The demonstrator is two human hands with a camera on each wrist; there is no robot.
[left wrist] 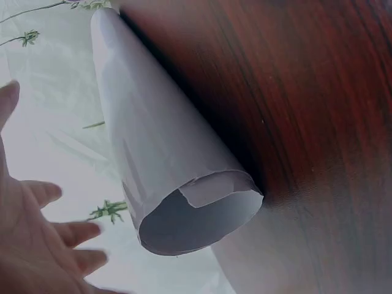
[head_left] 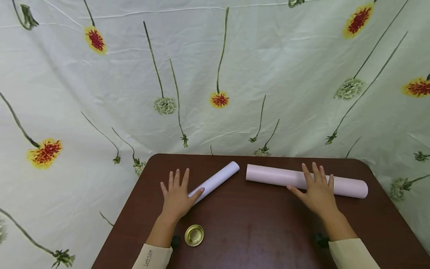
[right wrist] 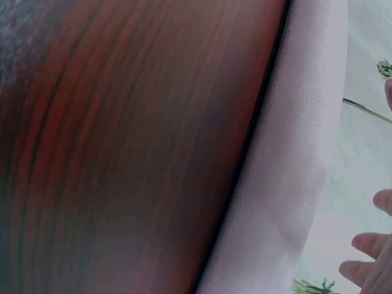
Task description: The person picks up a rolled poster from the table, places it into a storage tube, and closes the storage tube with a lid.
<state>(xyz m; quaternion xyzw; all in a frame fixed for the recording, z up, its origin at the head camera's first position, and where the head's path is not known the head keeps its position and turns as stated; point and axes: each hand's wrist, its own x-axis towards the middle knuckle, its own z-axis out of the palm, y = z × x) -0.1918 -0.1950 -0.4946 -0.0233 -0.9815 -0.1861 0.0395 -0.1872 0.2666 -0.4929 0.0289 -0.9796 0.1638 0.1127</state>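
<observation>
My left hand (head_left: pixel 176 198) has its fingers spread over the table beside a white paper tube (head_left: pixel 215 181), its thumb in front of the tube's near end. In the left wrist view that paper tube (left wrist: pixel 165 141) is hollow at the near end, with a curled paper edge inside, and a gap separates it from the fingers. Over a thicker pale pink roll (head_left: pixel 275 175) my right hand (head_left: pixel 319 194) spreads its fingers. The right wrist view has the pink roll (right wrist: pixel 282 165) lying along the table, with the fingertips off to its side. Neither hand grips anything.
A small gold-coloured round dish (head_left: pixel 194 235) stands near my left wrist on the dark brown table (head_left: pixel 248 220). Behind the table hangs a white cloth (head_left: pixel 195 74) printed with flowers. Small dark objects sit beside both wrists, too unclear to identify.
</observation>
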